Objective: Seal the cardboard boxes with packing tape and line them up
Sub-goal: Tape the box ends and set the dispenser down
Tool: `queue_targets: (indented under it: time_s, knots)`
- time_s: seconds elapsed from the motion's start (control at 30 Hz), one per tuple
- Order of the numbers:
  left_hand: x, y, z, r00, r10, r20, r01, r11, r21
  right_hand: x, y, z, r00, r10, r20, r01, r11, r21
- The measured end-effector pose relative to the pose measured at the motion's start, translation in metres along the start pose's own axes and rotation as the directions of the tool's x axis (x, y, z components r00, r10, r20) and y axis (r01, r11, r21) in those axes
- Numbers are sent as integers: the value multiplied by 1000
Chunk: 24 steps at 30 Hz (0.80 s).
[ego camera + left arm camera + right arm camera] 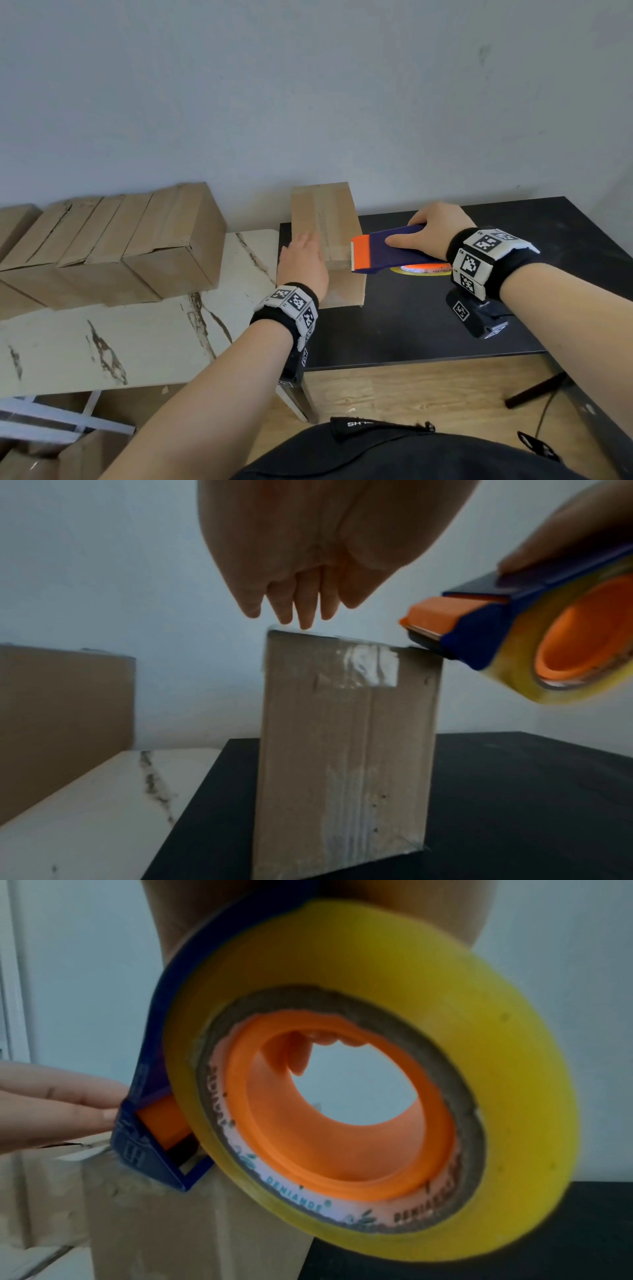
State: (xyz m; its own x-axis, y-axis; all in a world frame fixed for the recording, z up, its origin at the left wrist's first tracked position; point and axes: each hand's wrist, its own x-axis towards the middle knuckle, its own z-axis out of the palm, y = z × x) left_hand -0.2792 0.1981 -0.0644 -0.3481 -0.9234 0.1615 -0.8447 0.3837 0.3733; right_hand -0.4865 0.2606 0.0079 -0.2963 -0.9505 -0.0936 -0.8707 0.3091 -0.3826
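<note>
A tall cardboard box (325, 219) stands on the black table (428, 325) near its left edge. My left hand (304, 251) lies flat with straight fingers on the box's top left side; in the left wrist view its fingertips (301, 615) touch the top edge. My right hand (428, 229) grips a blue and orange tape dispenser (383, 251) carrying a yellow tape roll (377, 1096). The dispenser's orange blade end (435, 615) sits at the box's near right top corner. A clear tape strip (356, 669) runs down over the box's near face.
Several cardboard boxes (113, 246) stand in a row on the white marbled table (137, 346) at the left, against the wall. The black table abuts it. More cardboard (68, 459) lies on the floor below left. A cable (544, 411) runs over the wooden floor.
</note>
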Motion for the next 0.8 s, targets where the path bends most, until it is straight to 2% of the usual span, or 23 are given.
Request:
queue_targets:
  time_s: [0.07, 0.13, 0.33, 0.8]
  knots:
    - [-1, 4, 9, 993, 43, 109, -55, 993, 105, 0, 0, 3, 1000, -19, -1, 19, 1000, 17]
    - [-3, 1, 14, 982, 16, 190, -48, 985, 165, 0, 2, 2, 999, -30, -12, 30, 999, 23]
    - [-8, -7, 21, 977, 51, 208, -105, 962, 253, 2, 14, -6, 999, -43, 2, 43, 999, 33]
    - [-4, -4, 18, 967, 13, 256, -98, 941, 323, 11, 49, -5, 996, -94, 2, 93, 988, 125]
